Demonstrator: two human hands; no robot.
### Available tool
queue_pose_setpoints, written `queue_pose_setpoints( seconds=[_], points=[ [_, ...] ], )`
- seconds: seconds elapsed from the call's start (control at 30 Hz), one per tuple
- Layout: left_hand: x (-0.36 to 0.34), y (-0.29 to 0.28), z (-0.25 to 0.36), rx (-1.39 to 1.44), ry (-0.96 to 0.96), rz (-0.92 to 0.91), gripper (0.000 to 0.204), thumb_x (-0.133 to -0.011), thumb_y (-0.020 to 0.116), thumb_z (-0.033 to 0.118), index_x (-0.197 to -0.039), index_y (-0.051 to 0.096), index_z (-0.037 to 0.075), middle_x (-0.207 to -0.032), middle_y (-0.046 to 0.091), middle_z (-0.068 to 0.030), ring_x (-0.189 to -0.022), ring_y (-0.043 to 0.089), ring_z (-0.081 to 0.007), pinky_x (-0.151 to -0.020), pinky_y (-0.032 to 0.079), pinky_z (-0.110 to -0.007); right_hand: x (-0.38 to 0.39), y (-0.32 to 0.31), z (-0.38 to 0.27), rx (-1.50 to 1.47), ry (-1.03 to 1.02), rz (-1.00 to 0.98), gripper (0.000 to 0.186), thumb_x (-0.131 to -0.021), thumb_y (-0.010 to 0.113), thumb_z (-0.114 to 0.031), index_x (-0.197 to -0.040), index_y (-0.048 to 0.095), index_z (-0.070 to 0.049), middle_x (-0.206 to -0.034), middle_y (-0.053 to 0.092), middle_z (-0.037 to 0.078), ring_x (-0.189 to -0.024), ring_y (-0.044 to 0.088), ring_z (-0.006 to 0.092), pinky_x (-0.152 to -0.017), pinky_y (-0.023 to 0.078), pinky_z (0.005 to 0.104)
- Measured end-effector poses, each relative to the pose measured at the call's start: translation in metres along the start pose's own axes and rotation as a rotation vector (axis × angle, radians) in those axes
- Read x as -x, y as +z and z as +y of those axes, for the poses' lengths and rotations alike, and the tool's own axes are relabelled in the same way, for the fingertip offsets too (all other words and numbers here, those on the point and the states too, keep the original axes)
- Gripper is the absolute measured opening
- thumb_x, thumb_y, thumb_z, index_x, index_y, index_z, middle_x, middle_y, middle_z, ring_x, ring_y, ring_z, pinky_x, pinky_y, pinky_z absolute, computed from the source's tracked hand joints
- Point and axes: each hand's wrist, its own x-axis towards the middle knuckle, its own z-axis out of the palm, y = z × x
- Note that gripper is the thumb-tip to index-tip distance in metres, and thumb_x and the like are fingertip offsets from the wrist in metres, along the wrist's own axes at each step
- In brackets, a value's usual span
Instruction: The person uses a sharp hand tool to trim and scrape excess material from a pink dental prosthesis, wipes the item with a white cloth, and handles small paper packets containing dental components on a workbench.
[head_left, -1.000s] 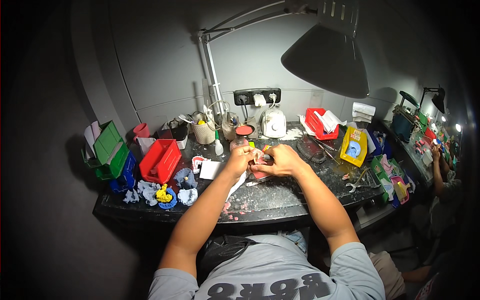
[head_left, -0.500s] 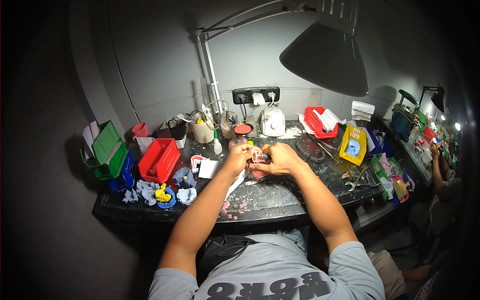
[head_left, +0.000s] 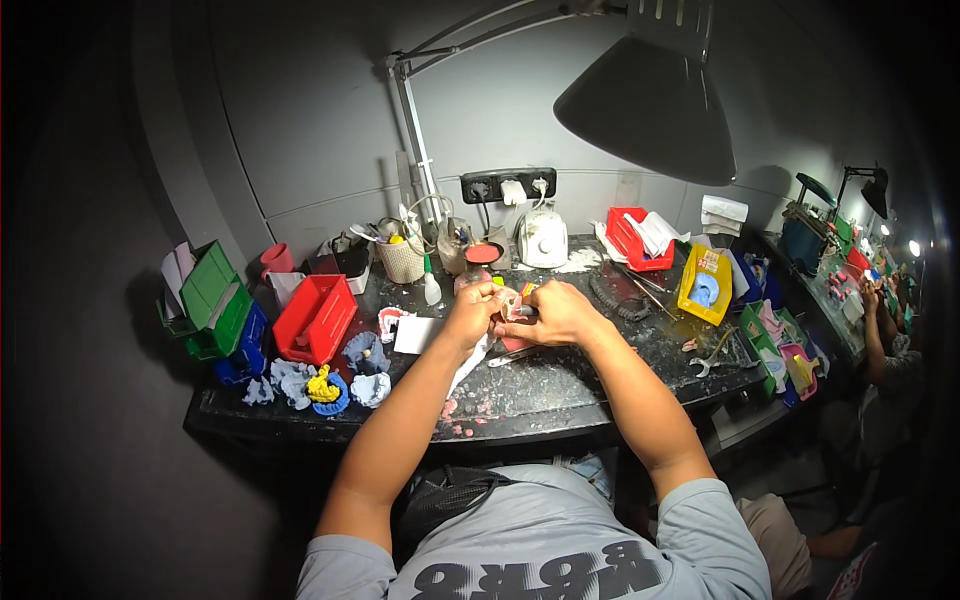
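Over the middle of the bench, my two hands meet. My left hand [head_left: 472, 314] is closed, its fingers pinching a small pink and whitish dental piece [head_left: 511, 303], much like a denture. My right hand [head_left: 563, 316] wraps round a dark grey handpiece [head_left: 527, 311], whose short visible end points at the dental piece; the rest is hidden in the palm. Beneath the hands lie a pink block [head_left: 516, 344] and a slim metal tool [head_left: 512, 357]. A white cloth or paper strip [head_left: 470, 367] is beside my left wrist.
Left: a red bin [head_left: 315, 320], stacked green bins [head_left: 210, 310], blue-grey impressions [head_left: 368, 352] and a white slab [head_left: 418, 335]. Behind stand a gas-burner-like stand with a red dish [head_left: 483, 253] and a white device [head_left: 543, 240]. A lamp [head_left: 650, 110] overhangs; a yellow bin [head_left: 706, 285] and wrench [head_left: 712, 362] are right.
The whole view has shifted slightly. My hands keep nearly the same grip, with the dental piece turned a little against the handpiece's end.
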Motion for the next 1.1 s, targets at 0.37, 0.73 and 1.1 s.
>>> queue_pose_setpoints(
  seconds=[0.37,0.73,1.1],
  points=[
    [-0.003,-0.004,-0.002,-0.119,0.045,-0.033,0.02,-0.099,0.046,0.01,-0.105,0.063,0.0,-0.091,0.066,-0.0053,-0.072,0.063,-0.009,-0.058,0.051,-0.023,0.001,-0.007,0.002,0.035,0.04,-0.077,0.082,-0.066,0.059,-0.08,-0.068,0.066,0.002,-0.063,0.062,0.023,-0.068,0.065,0.0388,-0.067,0.052,0.0444],
    [0.002,0.002,0.004,-0.13,0.024,0.008,0.018,-0.096,0.047,0.002,-0.1,0.065,0.0,-0.088,0.066,-0.0044,-0.072,0.06,-0.0085,-0.061,0.05,-0.023,-0.002,-0.001,0.003,0.026,0.007,-0.009,0.083,-0.066,0.059,-0.08,-0.068,0.065,0.003,-0.061,0.061,0.023,-0.066,0.065,0.0387,-0.066,0.052,0.0448],
    [-0.004,-0.003,-0.004,-0.115,0.061,-0.004,0.018,-0.096,0.048,0.006,-0.101,0.064,-0.001,-0.091,0.067,-0.007,-0.075,0.063,-0.0107,-0.064,0.051,-0.023,-0.004,-0.001,0.007,0.015,0.025,-0.012,0.073,-0.068,0.062,-0.075,-0.071,0.068,-0.002,-0.058,0.06,0.02,-0.059,0.062,0.0367,-0.063,0.05,0.0444]
  ],
)
